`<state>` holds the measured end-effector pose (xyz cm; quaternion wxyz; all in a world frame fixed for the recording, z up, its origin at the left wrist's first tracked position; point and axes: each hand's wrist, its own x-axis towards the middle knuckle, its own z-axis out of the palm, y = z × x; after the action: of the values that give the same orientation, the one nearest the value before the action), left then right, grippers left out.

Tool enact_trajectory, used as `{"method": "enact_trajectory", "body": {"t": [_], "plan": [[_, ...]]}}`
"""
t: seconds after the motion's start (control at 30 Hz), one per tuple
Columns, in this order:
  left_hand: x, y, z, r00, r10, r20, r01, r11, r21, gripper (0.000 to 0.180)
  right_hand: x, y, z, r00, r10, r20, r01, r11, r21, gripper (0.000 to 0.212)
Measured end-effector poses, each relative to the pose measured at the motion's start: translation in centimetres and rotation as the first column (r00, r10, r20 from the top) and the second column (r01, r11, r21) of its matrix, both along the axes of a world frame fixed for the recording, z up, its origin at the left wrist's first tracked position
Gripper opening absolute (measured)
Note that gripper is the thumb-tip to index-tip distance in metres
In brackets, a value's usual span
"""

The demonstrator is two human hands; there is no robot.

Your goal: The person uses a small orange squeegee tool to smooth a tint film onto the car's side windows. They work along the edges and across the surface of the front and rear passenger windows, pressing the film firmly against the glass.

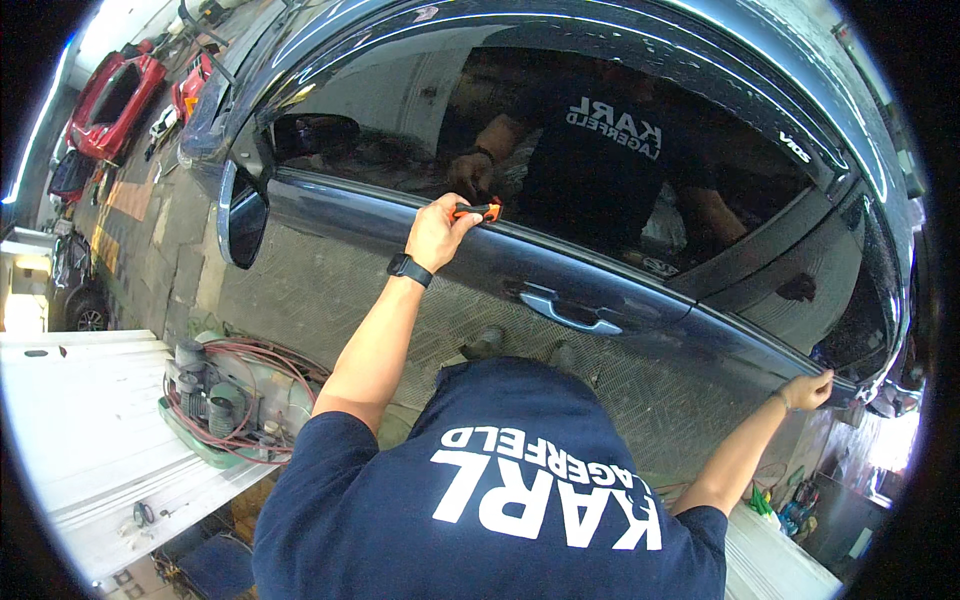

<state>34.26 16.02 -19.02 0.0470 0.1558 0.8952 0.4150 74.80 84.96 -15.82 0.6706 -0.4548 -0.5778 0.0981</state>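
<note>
Left of the door handle (pixel 570 312), your left hand (pixel 440 230) is closed in a pinch on an orange-and-black utility knife (pixel 478 211), right at the front window trim (pixel 600 263)! You seem to be working along that edge; next calls for light, steady control near the glass. Far right of the handle, your right hand (pixel 806 391) bunches its fingers at the rear door; how tightly, or on what, I can't tell.

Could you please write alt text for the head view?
A person's left hand holds an orange-and-black tool at the lower edge of the front window of a dark car; the right hand is by the rear window's lower edge. A red car stands in the background, upper left.
</note>
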Motion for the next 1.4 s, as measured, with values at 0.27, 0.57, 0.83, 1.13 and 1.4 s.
{"method": "enact_trajectory", "body": {"t": [0.27,0.57,0.83,1.13,1.4], "plan": [[-3.7,-6.7,-0.8,0.999,0.037,-0.024,-0.037,0.999,0.013,0.033,7.9,-11.9,-12.8,0.909,0.036,0.415,0.095,0.952,-0.291,0.054],[-8.7,-16.3,-3.9,0.975,0.21,-0.076,-0.206,0.977,0.062,0.037,11.1,-18.3,-17.4,0.769,0.247,0.59,0.129,0.844,-0.521,0.051],[-13.4,-24.4,-4.2,0.933,0.344,-0.105,-0.348,0.937,-0.023,0.041,6.8,-20.0,-17.6,0.694,0.385,0.609,0.039,0.824,-0.565,0.048],[-12.6,-28.8,-4.3,0.756,0.638,-0.145,-0.625,0.77,0.128,0.029,3.8,-21.8,-18.7,0.578,0.609,0.542,-0.153,0.734,-0.662,0.037],[-15.7,-28.3,-3.1,0.636,0.72,-0.279,-0.732,0.677,0.077,0.034,2.2,-29.0,-22.6,0.48,0.822,0.308,-0.221,0.453,-0.864,0.02]]}}
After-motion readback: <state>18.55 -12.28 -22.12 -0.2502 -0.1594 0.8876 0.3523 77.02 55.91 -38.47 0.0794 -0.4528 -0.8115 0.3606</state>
